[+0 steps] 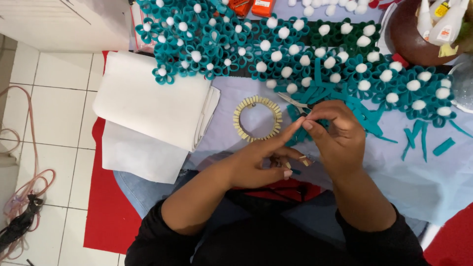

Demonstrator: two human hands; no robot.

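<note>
My left hand (266, 157) and my right hand (335, 130) meet over my lap. Their fingertips pinch a small teal felt strip (298, 130) between them. My left index finger stretches up to the right hand's thumb. Small scissors (294, 102) lie just above the hands on a pile of teal felt strips (364, 118). A ring made of wooden clothespins (257, 118) lies left of the hands on pale cloth. Many teal felt flowers with white pompom centres (295, 49) spread across the top.
Folded white fabric (152, 106) lies at the left over a red mat (106, 216). A brown bowl holding glue bottles (419, 34) stands top right. Loose teal strips (423, 140) lie at the right. Cables (22, 197) trail on the tiled floor at far left.
</note>
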